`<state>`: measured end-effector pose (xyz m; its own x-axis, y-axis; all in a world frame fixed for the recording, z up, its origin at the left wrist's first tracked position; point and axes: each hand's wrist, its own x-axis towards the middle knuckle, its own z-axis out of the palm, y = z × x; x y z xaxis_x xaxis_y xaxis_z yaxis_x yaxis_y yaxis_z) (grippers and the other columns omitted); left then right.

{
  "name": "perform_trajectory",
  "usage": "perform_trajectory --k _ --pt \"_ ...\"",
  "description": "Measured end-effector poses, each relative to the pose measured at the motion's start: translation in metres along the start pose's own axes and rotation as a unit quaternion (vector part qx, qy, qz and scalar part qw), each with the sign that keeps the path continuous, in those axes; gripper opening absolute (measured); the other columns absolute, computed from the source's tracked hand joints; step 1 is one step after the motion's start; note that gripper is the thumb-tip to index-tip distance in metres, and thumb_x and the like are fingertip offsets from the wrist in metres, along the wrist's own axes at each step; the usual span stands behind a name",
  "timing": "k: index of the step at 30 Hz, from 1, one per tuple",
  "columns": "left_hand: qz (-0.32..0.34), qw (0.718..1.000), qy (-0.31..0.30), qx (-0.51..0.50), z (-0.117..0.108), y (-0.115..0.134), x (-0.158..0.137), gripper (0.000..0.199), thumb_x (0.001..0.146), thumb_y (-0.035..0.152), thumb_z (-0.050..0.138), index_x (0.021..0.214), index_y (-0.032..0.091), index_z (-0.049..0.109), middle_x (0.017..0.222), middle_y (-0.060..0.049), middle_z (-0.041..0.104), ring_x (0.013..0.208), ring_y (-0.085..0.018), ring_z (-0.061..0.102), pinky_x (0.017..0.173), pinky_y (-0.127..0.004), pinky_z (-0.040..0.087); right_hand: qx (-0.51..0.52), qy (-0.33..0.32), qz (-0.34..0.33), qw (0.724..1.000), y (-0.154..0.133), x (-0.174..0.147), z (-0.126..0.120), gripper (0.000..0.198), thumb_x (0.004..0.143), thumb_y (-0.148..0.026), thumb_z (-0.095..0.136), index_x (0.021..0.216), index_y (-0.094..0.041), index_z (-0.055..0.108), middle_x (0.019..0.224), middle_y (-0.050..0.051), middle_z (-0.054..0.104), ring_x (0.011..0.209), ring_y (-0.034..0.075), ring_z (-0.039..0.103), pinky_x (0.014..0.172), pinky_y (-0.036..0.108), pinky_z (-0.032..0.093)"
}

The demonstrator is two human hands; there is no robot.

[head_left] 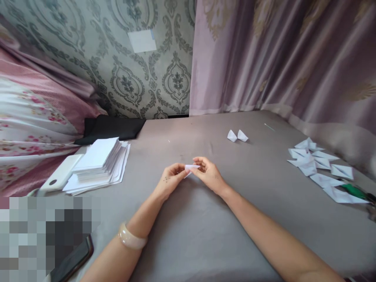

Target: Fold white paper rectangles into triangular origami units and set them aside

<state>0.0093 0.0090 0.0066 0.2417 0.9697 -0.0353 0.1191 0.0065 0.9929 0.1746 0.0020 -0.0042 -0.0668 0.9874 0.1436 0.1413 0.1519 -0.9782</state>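
Note:
A small folded piece of white paper (192,167) is held between my two hands, above the middle of the grey cloth-covered surface (188,235). My left hand (173,177) pinches its left end between thumb and fingers. At the other end, the thumb and fingers of my right hand (209,175) close on it. The paper's underside and part of its folds are hidden by my fingers. A pale bangle (131,237) circles my left wrist.
Two folded paper shapes (237,136) stand beyond my hands. Several folded paper pieces (308,162) lie at the right, near a green-handled tool (354,192). At the left are a stack of white paper (98,158), a white device (61,172) and a black folded item (114,127).

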Motion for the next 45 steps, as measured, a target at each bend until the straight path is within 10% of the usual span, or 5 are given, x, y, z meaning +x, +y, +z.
perform_trajectory --k 7,16,31,45 --pt "-0.041 0.984 -0.002 -0.171 0.005 0.005 -0.004 0.022 0.069 0.034 0.074 0.077 0.017 0.063 0.069 0.002 0.063 0.061 -0.008 0.053 0.061 -0.02 0.038 0.117 0.011 0.022 0.993 -0.015 -0.004 0.004 0.029 0.075 -0.041 0.065 0.092 -0.018 0.067 0.087 0.006 0.07 0.083 0.017 0.064 0.08 0.032 0.049" --pt "-0.068 0.989 -0.022 -0.127 0.008 0.007 -0.007 0.025 0.067 0.037 0.076 0.075 0.016 0.065 0.063 0.003 0.062 0.055 -0.008 0.052 0.056 -0.02 0.037 -0.083 0.038 -0.079 0.993 -0.022 -0.005 -0.005 0.022 0.083 -0.034 0.057 0.078 -0.017 0.07 0.073 0.003 0.064 0.065 0.013 0.057 0.062 0.025 0.045" --pt "-0.088 0.969 0.024 -0.231 0.004 0.005 -0.001 0.021 0.062 0.029 0.081 0.076 0.016 0.073 0.067 0.001 0.062 0.059 -0.006 0.049 0.058 -0.019 0.038 -0.094 0.051 -0.065 0.992 -0.016 -0.01 0.002 0.019 0.081 -0.033 0.061 0.073 -0.018 0.07 0.068 0.001 0.064 0.061 0.012 0.055 0.058 0.023 0.042" --pt "-0.078 0.978 0.127 -0.143 0.007 -0.004 0.003 0.033 0.058 0.037 0.082 0.08 0.014 0.075 0.068 -0.003 0.067 0.059 -0.008 0.049 0.057 -0.02 0.036 -0.299 0.08 -0.206 0.928 -0.016 -0.019 0.007 0.033 0.091 -0.02 0.047 0.122 -0.021 0.058 0.097 0.008 0.06 0.095 0.02 0.057 0.086 0.034 0.049"
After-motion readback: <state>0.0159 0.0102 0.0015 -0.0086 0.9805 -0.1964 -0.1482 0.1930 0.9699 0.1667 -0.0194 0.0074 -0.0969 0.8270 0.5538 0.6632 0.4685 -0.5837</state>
